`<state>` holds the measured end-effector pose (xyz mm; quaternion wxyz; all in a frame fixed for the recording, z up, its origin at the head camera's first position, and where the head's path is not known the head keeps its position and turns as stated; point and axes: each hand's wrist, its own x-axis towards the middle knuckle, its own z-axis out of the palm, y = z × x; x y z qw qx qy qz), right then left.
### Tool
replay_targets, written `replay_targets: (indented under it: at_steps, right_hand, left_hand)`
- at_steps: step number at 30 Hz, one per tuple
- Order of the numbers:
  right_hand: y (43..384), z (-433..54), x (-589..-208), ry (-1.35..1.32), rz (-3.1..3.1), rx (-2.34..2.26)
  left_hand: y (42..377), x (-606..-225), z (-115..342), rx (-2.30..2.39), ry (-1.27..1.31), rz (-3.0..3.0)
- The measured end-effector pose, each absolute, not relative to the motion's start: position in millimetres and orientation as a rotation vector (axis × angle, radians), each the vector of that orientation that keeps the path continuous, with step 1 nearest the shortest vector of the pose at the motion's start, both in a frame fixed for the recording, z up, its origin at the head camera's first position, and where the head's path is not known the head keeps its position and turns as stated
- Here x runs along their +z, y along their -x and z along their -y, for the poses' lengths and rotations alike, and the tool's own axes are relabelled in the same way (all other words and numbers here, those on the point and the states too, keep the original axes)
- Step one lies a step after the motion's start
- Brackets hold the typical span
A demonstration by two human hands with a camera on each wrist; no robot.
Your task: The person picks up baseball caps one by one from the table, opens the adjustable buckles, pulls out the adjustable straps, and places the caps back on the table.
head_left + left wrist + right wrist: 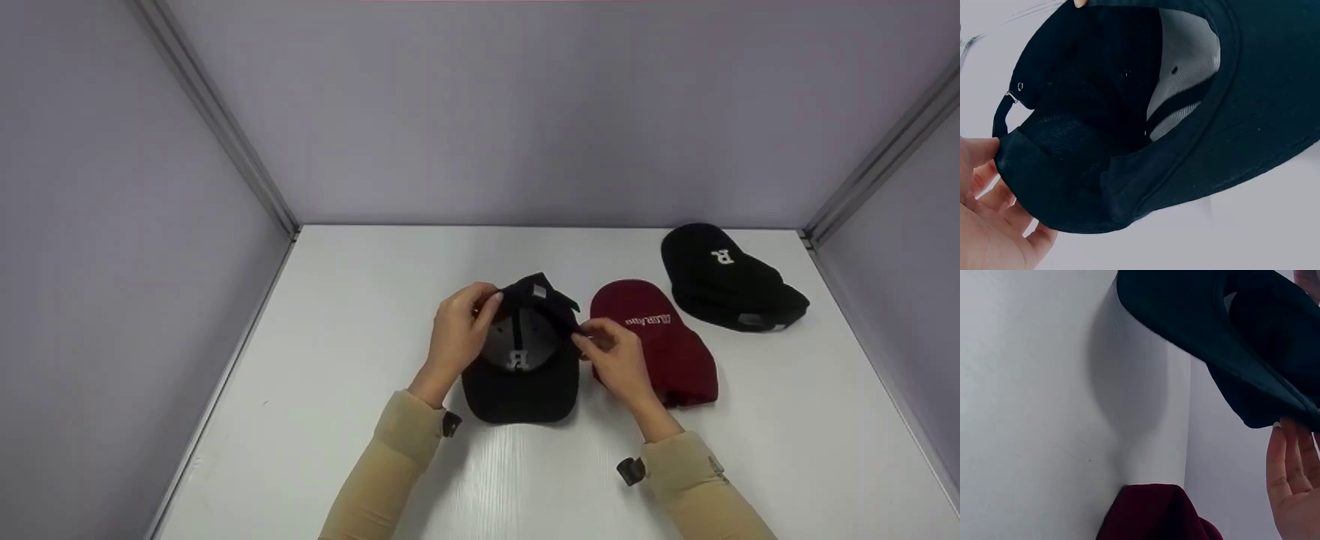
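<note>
Both hands hold a black cap (521, 397) with its brim toward me and its hollow inside facing up. My left hand (456, 326) pinches the left side of the back edge between thumb and fingers. On the opposite side, my right hand (616, 356) grips the edge the same way. The left wrist view shows the left hand (994, 219) by the adjusting strap (1002, 115) and its small metal buckle. Seen from the right wrist, the cap (1185, 309) is raised off the table and casts a shadow; the right hand's fingers (1293, 455) lie against its edge.
A dark red cap (679, 360) with white lettering lies on the white table (337, 360), just beside my right hand. Farther back on the right is another black cap (712, 289) with a white R. Grey walls (480, 112) enclose the table at the back and sides.
</note>
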<state>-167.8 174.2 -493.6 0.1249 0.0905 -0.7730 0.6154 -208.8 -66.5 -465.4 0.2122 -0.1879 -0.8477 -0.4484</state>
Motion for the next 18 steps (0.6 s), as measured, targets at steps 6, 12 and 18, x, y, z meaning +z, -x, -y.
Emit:
replay_targets:
  at_steps: [6, 12, 18]
  right_hand:
    - [172, -173, -501, -0.199, 2.268, 1.823]
    - [184, -177, -530, -0.073, 2.289, 1.898]
    - [186, -177, -539, -0.068, 2.301, 1.919]
  left_hand:
    - [212, -479, 73, -1.194, 0.476, 2.425]
    - [213, -493, 76, -1.162, 0.471, 2.501]
    - [211, -505, 74, -1.126, 0.51, 2.574]
